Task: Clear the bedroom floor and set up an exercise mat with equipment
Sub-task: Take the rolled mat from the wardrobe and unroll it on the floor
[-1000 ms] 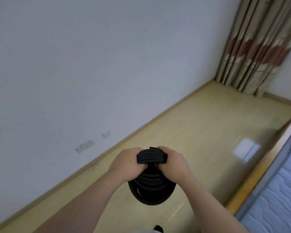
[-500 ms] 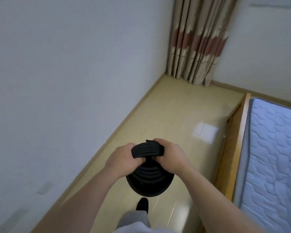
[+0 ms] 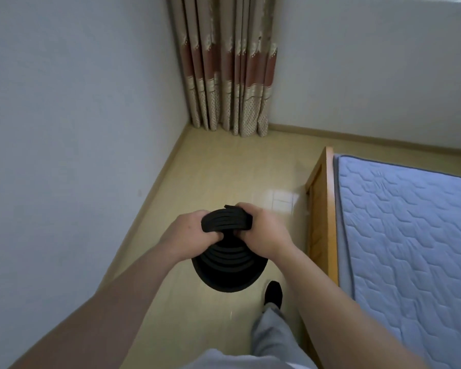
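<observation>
Mat [image 3: 228, 265] — rolled, black — gripped between left hand [image 3: 188, 231] and right hand [image 3: 264, 233].

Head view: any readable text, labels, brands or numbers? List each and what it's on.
None readable.
Rolled black mat, held in the left hand and right hand: ridges only, no print visible.
Curtain: woven pattern and dots, no lettering.
Mattress: quilted stitching, no label in view.
Walls and floor: no signs.
</observation>
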The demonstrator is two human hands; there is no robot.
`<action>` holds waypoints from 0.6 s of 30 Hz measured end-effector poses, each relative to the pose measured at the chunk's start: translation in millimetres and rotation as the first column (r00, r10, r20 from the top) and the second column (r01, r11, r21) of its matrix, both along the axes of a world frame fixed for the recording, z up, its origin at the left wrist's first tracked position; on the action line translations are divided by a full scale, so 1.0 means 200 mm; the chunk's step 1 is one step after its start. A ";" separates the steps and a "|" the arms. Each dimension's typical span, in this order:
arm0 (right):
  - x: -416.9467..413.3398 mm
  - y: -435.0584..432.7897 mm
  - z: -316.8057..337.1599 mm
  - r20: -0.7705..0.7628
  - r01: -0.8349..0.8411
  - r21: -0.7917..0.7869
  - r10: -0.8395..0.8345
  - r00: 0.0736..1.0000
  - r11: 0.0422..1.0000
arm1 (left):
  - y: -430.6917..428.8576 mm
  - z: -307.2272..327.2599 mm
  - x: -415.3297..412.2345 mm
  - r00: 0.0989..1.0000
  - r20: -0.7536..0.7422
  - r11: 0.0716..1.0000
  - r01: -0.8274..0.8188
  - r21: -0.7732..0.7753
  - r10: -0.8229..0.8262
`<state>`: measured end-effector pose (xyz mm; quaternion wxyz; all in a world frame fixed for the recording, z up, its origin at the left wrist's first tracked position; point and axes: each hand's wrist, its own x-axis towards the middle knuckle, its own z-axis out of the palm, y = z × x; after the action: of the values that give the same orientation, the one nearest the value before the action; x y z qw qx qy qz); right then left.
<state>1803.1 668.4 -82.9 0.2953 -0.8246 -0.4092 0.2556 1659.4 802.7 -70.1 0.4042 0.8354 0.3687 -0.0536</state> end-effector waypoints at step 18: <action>1.75 1.25 -0.02 0.068 -0.265 -0.265 0.292 0.954 0.927 | 0.97 -0.12 1.61 0.930 -0.092 0.834 -0.360 -0.418 0.355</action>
<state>2153.9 917.6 -87.1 0.1263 -0.8013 -0.5015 0.3007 1980.7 997.2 -94.6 0.5784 0.6422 0.4993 -0.0615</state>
